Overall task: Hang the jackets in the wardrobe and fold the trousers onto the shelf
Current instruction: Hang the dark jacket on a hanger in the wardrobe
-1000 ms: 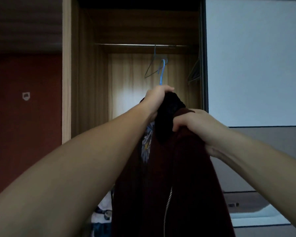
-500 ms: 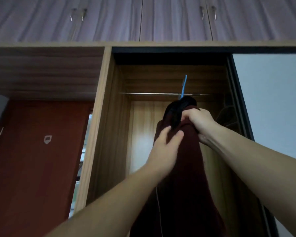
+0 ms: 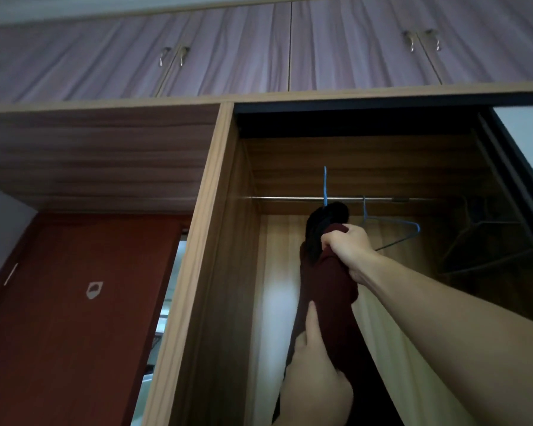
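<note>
Right hand (image 3: 346,252) up high, clenched on the shoulder of the dark red jacket (image 3: 326,299), bunching the fabric to carry the weight. Blue hanger hook (image 3: 325,186) poking up at twelve o'clock from that fist, right at the metal rail (image 3: 290,198), hook tip above the bar — looks lined up to catch, though seated or not, cannot tell. Black collar (image 3: 323,222) rolled over the top of the hanger. Left hand (image 3: 316,367) at six o'clock below the fist, open palm and fingers pressed flat against the jacket's body, likely steadying the drape and taking some load. Jacket inside the open wardrobe (image 3: 219,241) bay, hanging straight down.

Count: one jacket, two hands on it. One empty blue hanger (image 3: 394,232) at three o'clock of the fist; at least one dark hanger (image 3: 486,241) further right, too dim to count surely. No trousers in view.
</note>
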A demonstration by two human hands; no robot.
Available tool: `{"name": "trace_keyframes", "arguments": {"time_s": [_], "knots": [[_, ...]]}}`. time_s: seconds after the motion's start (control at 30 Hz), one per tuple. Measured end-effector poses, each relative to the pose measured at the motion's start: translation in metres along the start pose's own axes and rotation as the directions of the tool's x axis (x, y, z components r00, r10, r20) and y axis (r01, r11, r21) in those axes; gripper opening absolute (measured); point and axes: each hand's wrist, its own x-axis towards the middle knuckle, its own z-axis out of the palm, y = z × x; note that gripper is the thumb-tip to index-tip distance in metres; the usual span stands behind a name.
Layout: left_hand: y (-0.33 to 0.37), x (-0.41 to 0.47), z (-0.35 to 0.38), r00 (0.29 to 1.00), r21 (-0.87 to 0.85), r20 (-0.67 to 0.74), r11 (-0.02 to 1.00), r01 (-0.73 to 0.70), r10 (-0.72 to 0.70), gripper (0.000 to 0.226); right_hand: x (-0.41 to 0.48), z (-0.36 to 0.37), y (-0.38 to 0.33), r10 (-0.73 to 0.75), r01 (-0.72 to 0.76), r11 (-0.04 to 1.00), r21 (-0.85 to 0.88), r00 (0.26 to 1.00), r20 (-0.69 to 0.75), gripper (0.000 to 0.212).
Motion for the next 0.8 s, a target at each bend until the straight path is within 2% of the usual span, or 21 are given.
{"name": "trace_keyframes", "arguments": {"time_s": [0.07, 0.23, 0.47, 0.63, 0.7, 0.8], "knots": [[-0.014, 0.013, 0.007, 0.999, 0.041, 0.033, 0.999, 0.012, -0.014, 0.095, 0.017, 0.005, 0.018, 0.026, -0.027, 0.999, 0.019, 1.000, 0.016, 0.015], [-0.033, 0.044, 0.029, 1.000, 0.122, -0.015, 0.992, 0.015, -0.013, 0.097, 0.059, 0.011, 0.055, 0.067, -0.072, 0.995, 0.075, 0.996, 0.066, 0.009], [-0.045, 0.110, 0.055, 0.989, 0.152, -0.132, 0.988, -0.040, 0.061, 0.104, 0.133, 0.024, 0.075, 0.029, -0.055, 0.991, 0.125, 0.979, 0.202, 0.042], [-0.055, 0.160, 0.052, 0.973, 0.200, -0.204, 0.977, -0.067, 0.108, 0.103, 0.174, 0.048, 0.071, -0.008, -0.026, 0.988, 0.152, 0.976, 0.218, 0.030], [-0.059, 0.178, 0.046, 0.974, 0.203, -0.201, 0.977, -0.063, 0.104, 0.103, 0.188, 0.057, 0.069, -0.003, -0.030, 0.987, 0.158, 0.979, 0.201, 0.023], [-0.064, 0.203, 0.038, 0.982, 0.212, -0.174, 0.977, -0.035, 0.073, 0.103, 0.211, 0.069, 0.070, 0.007, -0.036, 0.988, 0.147, 0.981, 0.196, 0.026]]}}
